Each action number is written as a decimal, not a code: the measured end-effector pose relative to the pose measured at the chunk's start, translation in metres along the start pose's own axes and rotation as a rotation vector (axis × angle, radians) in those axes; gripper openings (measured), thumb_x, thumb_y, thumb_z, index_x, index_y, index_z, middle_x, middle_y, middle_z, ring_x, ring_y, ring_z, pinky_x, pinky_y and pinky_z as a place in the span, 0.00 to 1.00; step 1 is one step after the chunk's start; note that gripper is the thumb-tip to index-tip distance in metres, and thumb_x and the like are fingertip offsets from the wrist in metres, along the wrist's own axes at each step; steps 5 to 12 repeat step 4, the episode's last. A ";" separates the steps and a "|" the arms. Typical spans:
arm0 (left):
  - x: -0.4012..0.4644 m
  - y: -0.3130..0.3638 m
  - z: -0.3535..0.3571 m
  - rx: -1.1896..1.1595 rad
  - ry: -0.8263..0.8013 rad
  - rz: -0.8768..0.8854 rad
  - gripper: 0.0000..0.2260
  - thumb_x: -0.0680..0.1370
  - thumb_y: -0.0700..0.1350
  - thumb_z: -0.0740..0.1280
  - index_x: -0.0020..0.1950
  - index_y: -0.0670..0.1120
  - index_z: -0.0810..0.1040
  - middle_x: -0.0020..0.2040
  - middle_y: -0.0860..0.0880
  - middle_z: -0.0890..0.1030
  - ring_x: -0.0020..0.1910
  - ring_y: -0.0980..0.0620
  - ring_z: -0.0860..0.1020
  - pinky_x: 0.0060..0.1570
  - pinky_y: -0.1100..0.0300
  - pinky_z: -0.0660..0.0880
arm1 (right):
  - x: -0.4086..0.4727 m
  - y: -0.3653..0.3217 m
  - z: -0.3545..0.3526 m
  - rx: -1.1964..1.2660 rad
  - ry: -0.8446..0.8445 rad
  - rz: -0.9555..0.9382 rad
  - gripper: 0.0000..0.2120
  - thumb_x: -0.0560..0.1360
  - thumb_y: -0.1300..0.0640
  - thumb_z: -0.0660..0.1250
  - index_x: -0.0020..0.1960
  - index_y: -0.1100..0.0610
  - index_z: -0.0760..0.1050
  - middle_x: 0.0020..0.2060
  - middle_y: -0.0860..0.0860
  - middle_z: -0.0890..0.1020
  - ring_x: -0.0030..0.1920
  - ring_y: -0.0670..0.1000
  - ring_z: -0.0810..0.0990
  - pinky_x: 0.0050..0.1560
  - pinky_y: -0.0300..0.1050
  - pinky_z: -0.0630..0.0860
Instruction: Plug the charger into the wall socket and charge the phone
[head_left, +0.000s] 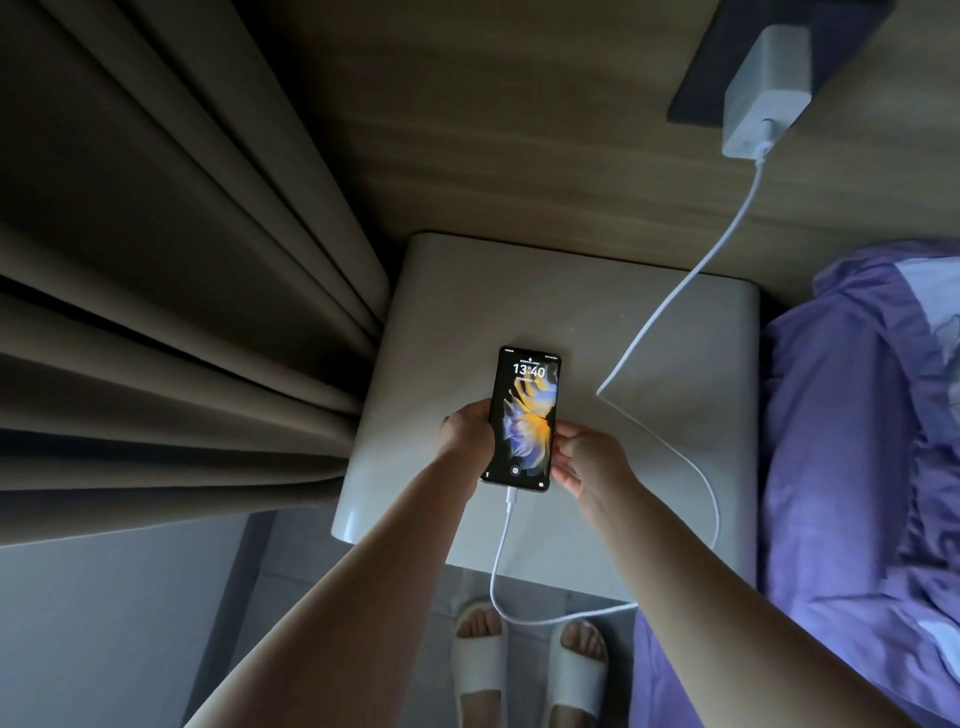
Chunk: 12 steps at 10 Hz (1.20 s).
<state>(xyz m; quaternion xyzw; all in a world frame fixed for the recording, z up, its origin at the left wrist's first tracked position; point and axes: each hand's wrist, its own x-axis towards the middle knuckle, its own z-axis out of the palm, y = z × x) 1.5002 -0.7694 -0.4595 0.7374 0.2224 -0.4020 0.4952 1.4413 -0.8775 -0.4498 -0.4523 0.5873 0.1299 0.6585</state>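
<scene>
A black phone (523, 418) lies screen up on the pale bedside table (457, 312), its screen lit and showing 13:40. My left hand (465, 431) grips its left edge. My right hand (587, 460) touches its right edge with fingers spread. A white cable (670, 296) is plugged into the phone's bottom end, loops off the table's front edge and runs up to the white charger (766, 96). The charger sits in the dark wall socket plate (696, 98) at the top right.
Heavy brown curtains (156, 312) hang along the left, touching the table's side. A bed with purple bedding (852, 441) borders the table on the right. My feet in white slippers (530, 670) stand on the floor below the table.
</scene>
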 end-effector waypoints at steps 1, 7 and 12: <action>0.008 -0.003 0.000 0.022 -0.002 0.015 0.12 0.73 0.40 0.61 0.36 0.48 0.83 0.49 0.38 0.82 0.52 0.37 0.80 0.61 0.43 0.75 | 0.003 -0.002 0.004 -0.015 0.006 -0.002 0.18 0.76 0.72 0.52 0.57 0.67 0.77 0.54 0.65 0.81 0.37 0.52 0.78 0.60 0.49 0.74; -0.011 -0.002 -0.003 0.254 0.028 0.099 0.16 0.75 0.36 0.59 0.59 0.42 0.79 0.58 0.37 0.81 0.57 0.37 0.78 0.57 0.50 0.75 | -0.013 0.000 -0.011 -0.425 -0.015 -0.220 0.10 0.75 0.67 0.55 0.43 0.60 0.75 0.40 0.51 0.75 0.39 0.49 0.75 0.37 0.40 0.68; -0.011 -0.002 -0.003 0.254 0.028 0.099 0.16 0.75 0.36 0.59 0.59 0.42 0.79 0.58 0.37 0.81 0.57 0.37 0.78 0.57 0.50 0.75 | -0.013 0.000 -0.011 -0.425 -0.015 -0.220 0.10 0.75 0.67 0.55 0.43 0.60 0.75 0.40 0.51 0.75 0.39 0.49 0.75 0.37 0.40 0.68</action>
